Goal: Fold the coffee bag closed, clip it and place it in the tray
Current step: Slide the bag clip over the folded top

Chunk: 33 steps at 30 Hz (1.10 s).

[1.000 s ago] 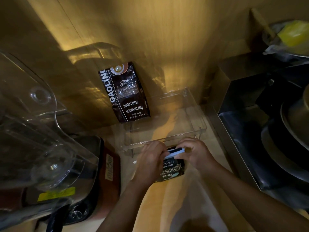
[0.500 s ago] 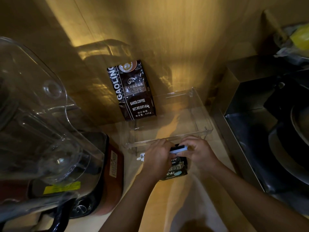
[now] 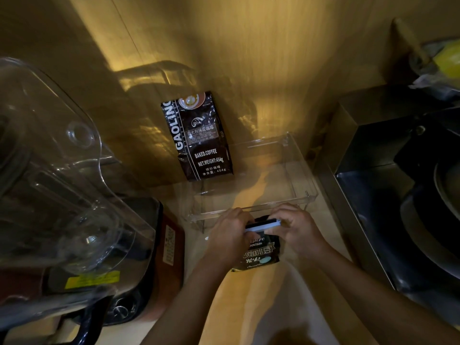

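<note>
A small dark coffee bag (image 3: 258, 255) stands on the wooden counter just in front of the clear plastic tray (image 3: 302, 170). A pale blue clip (image 3: 263, 225) lies across the bag's folded top. My left hand (image 3: 229, 237) grips the bag's top left and the clip's left end. My right hand (image 3: 296, 232) pinches the clip's right end. Both hands hide the bag's upper corners. A larger dark coffee bag (image 3: 199, 138) labelled GAOLING leans on the wall with its foot in the tray's back left corner.
A clear blender jug (image 3: 62, 183) on a dark base (image 3: 139, 282) fills the left side. A metal sink (image 3: 388, 185) with dark pans lies to the right. A wooden wall (image 3: 249, 58) rises right behind the tray.
My hands and the small bag have stayed in front of the tray. My fingers have shifted slightly along the clip, and the camera has drifted a little.
</note>
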### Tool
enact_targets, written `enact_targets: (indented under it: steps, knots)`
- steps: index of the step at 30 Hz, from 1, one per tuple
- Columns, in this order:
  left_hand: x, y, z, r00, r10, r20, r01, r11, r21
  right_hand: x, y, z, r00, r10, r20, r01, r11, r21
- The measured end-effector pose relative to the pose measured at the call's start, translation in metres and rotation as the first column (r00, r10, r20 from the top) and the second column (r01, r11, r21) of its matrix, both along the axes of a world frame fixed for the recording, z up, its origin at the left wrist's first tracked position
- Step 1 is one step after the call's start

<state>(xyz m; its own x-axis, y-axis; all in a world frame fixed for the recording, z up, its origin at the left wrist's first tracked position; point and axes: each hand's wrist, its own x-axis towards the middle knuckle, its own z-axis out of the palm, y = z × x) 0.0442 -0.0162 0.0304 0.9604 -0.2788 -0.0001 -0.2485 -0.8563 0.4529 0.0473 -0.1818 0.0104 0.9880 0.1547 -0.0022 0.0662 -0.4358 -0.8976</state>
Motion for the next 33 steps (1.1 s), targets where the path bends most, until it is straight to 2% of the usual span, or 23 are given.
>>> enact_targets:
  steps: [3, 9, 17, 19, 23, 26, 30, 33]
  knots:
    - [-0.001, 0.007, 0.003, 0.999, 0.024, -0.037, -0.024, 1.000, -0.016, 0.000, -0.002, 0.001, 1.000, 0.003, -0.018, -0.003, 1.000, -0.010]
    - [-0.003, 0.004, 0.005, 0.983, 0.176, -0.054, -0.179, 0.983, -0.043, 0.000, -0.001, 0.002, 0.999, 0.032, 0.003, -0.031, 0.999, -0.033]
    - [-0.006, 0.001, 0.001, 0.990, 0.140, 0.022, -0.140, 0.990, 0.018, 0.003, -0.004, 0.002, 0.997, 0.082, -0.006, -0.082, 0.994, -0.075]
    - [-0.008, 0.000, 0.000, 0.991, 0.111, 0.069, -0.114, 0.993, 0.034, 0.004, -0.005, -0.001, 0.992, 0.126, 0.010, -0.124, 0.982, -0.143]
    - [-0.010, -0.001, -0.001, 0.989, 0.077, 0.127, -0.084, 0.995, 0.049, 0.010, -0.001, -0.004, 0.932, 0.323, 0.163, -0.244, 0.894, -0.376]
    - [-0.007, 0.001, 0.001, 0.993, 0.101, 0.062, -0.103, 0.994, 0.034, 0.014, 0.004, -0.002, 0.898, 0.387, 0.210, -0.258, 0.849, -0.461]
    - [-0.002, 0.010, 0.006, 0.996, 0.073, -0.045, -0.073, 0.997, 0.000, 0.011, 0.006, -0.001, 0.896, 0.392, 0.209, -0.254, 0.838, -0.483]
    - [-0.003, 0.019, 0.006, 0.996, 0.070, -0.057, -0.072, 0.997, -0.021, 0.011, 0.003, -0.001, 0.902, 0.375, 0.215, -0.235, 0.843, -0.484]
